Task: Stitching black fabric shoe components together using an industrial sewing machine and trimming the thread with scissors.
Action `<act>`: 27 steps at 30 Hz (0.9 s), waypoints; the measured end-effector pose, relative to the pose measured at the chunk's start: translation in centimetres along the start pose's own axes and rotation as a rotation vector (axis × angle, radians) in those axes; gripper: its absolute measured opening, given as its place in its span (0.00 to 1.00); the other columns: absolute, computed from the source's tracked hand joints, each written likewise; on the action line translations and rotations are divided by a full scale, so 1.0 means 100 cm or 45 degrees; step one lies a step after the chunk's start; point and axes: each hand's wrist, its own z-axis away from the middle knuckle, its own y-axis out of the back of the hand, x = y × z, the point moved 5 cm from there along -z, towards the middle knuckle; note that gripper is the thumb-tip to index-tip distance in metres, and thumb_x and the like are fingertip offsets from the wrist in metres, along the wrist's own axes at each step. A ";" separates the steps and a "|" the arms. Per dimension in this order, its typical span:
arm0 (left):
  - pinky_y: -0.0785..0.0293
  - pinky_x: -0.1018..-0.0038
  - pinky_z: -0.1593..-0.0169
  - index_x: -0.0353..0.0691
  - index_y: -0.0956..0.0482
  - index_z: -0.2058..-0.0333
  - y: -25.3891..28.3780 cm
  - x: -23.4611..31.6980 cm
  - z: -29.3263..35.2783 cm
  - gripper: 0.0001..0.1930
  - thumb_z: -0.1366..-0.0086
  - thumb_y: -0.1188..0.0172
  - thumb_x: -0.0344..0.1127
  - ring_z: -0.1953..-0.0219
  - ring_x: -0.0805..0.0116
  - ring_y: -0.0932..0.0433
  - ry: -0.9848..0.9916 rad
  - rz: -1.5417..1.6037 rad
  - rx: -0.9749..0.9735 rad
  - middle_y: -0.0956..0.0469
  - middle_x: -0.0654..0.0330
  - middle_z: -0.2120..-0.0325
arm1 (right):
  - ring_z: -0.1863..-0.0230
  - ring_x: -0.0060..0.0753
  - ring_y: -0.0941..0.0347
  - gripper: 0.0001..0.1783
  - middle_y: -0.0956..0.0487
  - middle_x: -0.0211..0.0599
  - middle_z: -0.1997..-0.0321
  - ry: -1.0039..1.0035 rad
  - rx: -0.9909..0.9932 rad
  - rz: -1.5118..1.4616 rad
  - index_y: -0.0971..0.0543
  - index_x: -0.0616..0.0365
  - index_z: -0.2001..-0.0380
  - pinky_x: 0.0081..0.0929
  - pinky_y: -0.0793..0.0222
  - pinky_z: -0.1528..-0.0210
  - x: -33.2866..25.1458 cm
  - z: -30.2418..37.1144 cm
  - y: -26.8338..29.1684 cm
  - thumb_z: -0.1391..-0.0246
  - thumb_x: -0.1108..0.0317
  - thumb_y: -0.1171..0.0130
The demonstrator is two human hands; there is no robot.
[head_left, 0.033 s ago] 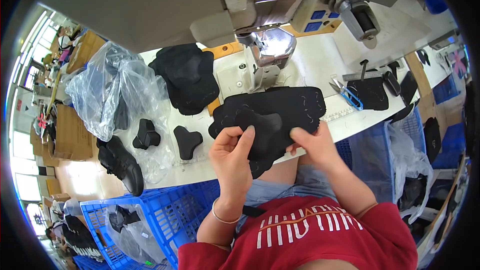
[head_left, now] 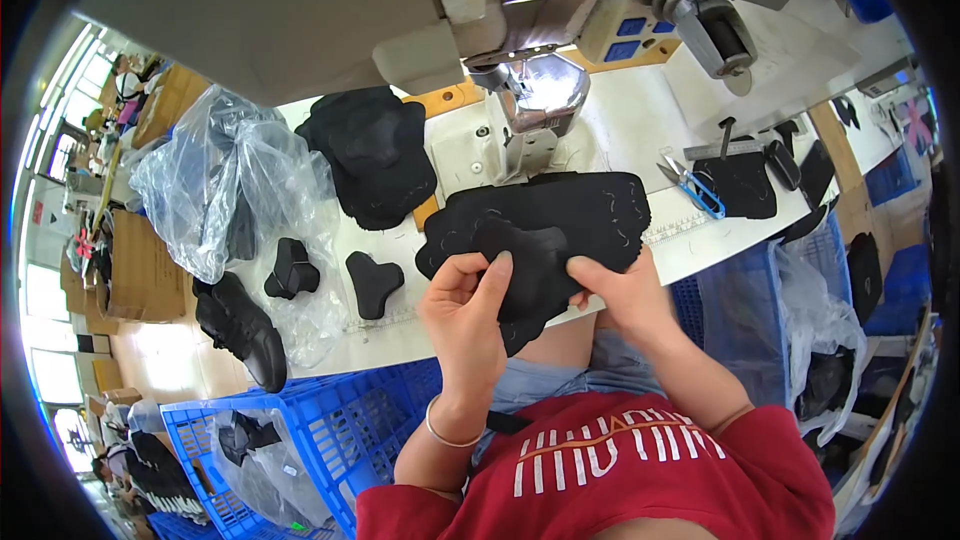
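A black three-lobed fabric piece (head_left: 532, 252) lies over a stack of black fabric pieces (head_left: 595, 202) at the table's front edge. My left hand (head_left: 465, 310) pinches its left edge between thumb and bent fingers. On the other side, my right hand (head_left: 628, 292) has its thumb on the piece's right edge, fingers curled beneath and partly hidden. Loose pale thread ends show on the stack. Just beyond it stands the lit sewing machine (head_left: 530, 145).
To the left are another black fabric pile (head_left: 370, 155), two small three-lobed pieces (head_left: 375, 285), clear plastic bags (head_left: 235, 180) and a black shoe (head_left: 240, 328). Blue-handled scissors (head_left: 700, 192) lie at right. Blue crates (head_left: 300, 430) stand below the table edge.
My right hand has shifted slightly left, its thumb closing onto the three-lobed piece's edge. My left hand stays nearly in place.
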 end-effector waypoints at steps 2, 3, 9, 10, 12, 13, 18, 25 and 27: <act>0.28 0.84 0.64 0.33 0.26 0.63 0.000 -0.002 0.001 0.06 0.40 0.41 0.21 0.68 0.79 0.24 -0.104 -0.051 -0.096 0.21 0.60 0.70 | 0.76 0.20 0.25 0.15 0.21 0.34 0.69 0.127 0.112 0.005 0.24 0.65 0.60 0.18 0.28 0.77 -0.010 0.003 -0.010 0.52 0.74 0.35; 0.28 0.84 0.64 0.33 0.26 0.63 -0.002 -0.001 0.002 0.06 0.40 0.41 0.21 0.68 0.79 0.24 -0.102 -0.056 -0.099 0.21 0.60 0.70 | 0.76 0.20 0.25 0.15 0.21 0.34 0.69 0.126 0.115 0.000 0.24 0.65 0.60 0.18 0.28 0.77 -0.012 0.004 -0.013 0.52 0.74 0.35; 0.24 0.79 0.61 0.32 0.34 0.47 -0.025 0.010 0.002 0.24 0.42 0.40 0.22 0.65 0.71 0.21 0.142 0.195 -0.147 0.21 0.54 0.63 | 0.69 0.19 0.24 0.15 0.20 0.32 0.65 0.208 0.082 0.020 0.23 0.64 0.59 0.17 0.26 0.72 -0.022 0.008 -0.014 0.52 0.75 0.35; 0.24 0.79 0.61 0.32 0.34 0.47 -0.019 0.007 0.002 0.24 0.42 0.40 0.22 0.65 0.71 0.21 0.136 0.193 -0.142 0.21 0.54 0.63 | 0.70 0.19 0.25 0.14 0.20 0.31 0.65 0.252 0.062 0.046 0.23 0.63 0.60 0.17 0.26 0.72 -0.023 0.009 -0.017 0.52 0.75 0.36; 0.25 0.81 0.67 0.32 0.24 0.57 -0.008 -0.005 0.001 0.13 0.42 0.39 0.25 0.69 0.74 0.22 0.228 -0.094 -0.233 0.20 0.57 0.68 | 0.70 0.18 0.25 0.14 0.20 0.31 0.66 0.295 0.034 0.068 0.22 0.63 0.60 0.17 0.27 0.72 -0.023 0.009 -0.018 0.51 0.75 0.36; 0.28 0.82 0.71 0.32 0.20 0.65 -0.013 -0.001 -0.001 0.06 0.41 0.38 0.27 0.72 0.76 0.23 0.116 -0.133 -0.234 0.20 0.60 0.71 | 0.71 0.18 0.25 0.13 0.20 0.31 0.66 0.251 -0.003 0.113 0.23 0.63 0.60 0.17 0.27 0.72 -0.021 0.008 -0.014 0.51 0.74 0.36; 0.24 0.77 0.68 0.31 0.22 0.62 -0.010 0.000 -0.005 0.09 0.41 0.39 0.28 0.69 0.71 0.21 0.325 -0.052 -0.358 0.20 0.57 0.68 | 0.73 0.18 0.27 0.13 0.20 0.31 0.67 0.229 -0.105 0.109 0.23 0.64 0.60 0.16 0.29 0.74 -0.024 0.008 -0.005 0.50 0.73 0.37; 0.21 0.74 0.63 0.30 0.23 0.59 -0.012 0.000 -0.009 0.11 0.41 0.39 0.26 0.66 0.67 0.20 0.337 -0.054 -0.441 0.20 0.55 0.66 | 0.73 0.17 0.27 0.11 0.21 0.30 0.68 0.248 -0.140 0.101 0.23 0.63 0.61 0.16 0.29 0.74 -0.030 0.009 -0.005 0.48 0.72 0.38; 0.21 0.74 0.63 0.30 0.23 0.59 -0.014 0.003 -0.008 0.11 0.42 0.39 0.26 0.66 0.68 0.20 0.275 -0.090 -0.440 0.20 0.55 0.66 | 0.73 0.17 0.27 0.11 0.21 0.30 0.69 0.256 -0.139 0.124 0.23 0.63 0.62 0.16 0.29 0.73 -0.033 0.010 -0.006 0.48 0.72 0.38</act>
